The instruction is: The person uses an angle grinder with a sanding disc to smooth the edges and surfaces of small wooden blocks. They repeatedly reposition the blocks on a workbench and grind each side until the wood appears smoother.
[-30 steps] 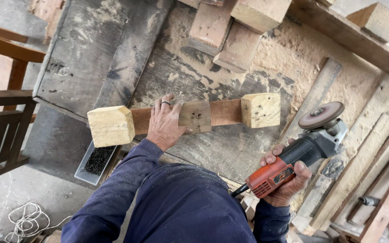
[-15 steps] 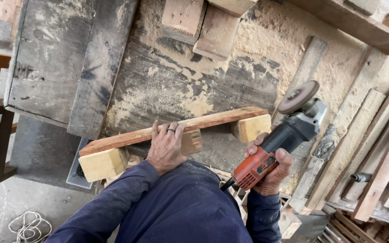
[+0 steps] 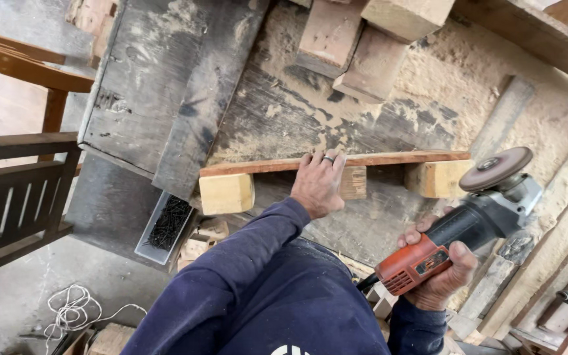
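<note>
A reddish wooden board (image 3: 389, 160) with pale square blocks fixed under it, one at its left end (image 3: 226, 193) and one at its right end (image 3: 436, 178), stands on its edge on the dusty workbench (image 3: 284, 112). My left hand (image 3: 319, 184) grips the board at its middle, fingers hooked over the top edge. My right hand (image 3: 436, 266) holds an orange and black angle grinder (image 3: 458, 227) by its body. The grinder's sanding disc (image 3: 496, 168) faces up, just right of the board's right block and apart from it.
Loose timber blocks (image 3: 356, 46) lie at the bench's far side. A tray of dark nails (image 3: 165, 223) sits at the bench's near left edge. Planks (image 3: 547, 263) lean at the right. A wooden chair frame (image 3: 14, 190) stands left, and white cord (image 3: 73, 312) lies on the floor.
My left hand has tipped the board from lying flat up onto its edge. The grinder has stayed to the right of it in my right hand.
</note>
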`<state>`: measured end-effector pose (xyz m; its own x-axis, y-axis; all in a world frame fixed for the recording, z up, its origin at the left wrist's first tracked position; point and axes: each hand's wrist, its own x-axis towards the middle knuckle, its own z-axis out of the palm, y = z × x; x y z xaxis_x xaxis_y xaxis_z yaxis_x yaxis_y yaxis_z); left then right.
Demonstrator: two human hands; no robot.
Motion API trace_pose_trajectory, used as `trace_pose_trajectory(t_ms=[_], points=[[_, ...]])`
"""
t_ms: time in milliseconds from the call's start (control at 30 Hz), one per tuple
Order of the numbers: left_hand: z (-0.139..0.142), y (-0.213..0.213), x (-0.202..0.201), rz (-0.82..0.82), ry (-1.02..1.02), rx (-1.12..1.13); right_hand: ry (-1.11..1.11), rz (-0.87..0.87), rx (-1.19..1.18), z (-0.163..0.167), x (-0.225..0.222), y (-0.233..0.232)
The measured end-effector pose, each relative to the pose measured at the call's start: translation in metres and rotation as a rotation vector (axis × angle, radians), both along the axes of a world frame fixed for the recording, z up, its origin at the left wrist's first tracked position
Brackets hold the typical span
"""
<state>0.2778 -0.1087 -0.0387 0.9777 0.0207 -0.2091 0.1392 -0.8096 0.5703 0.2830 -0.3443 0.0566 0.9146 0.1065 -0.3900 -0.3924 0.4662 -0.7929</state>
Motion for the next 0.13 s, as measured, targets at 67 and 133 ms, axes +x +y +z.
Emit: trace_pose_trajectory(t_ms=[67,133], points=[[-0.003,0.010,-0.017,-0.043,0.078,-0.036,0.009,0.006,-0.008,0.009,-0.004,-0.001],[-0.005,0.017,-0.028,-0.088,0.115,-0.036,0.012,-0.016,0.006,0.012,-0.008,0.004]])
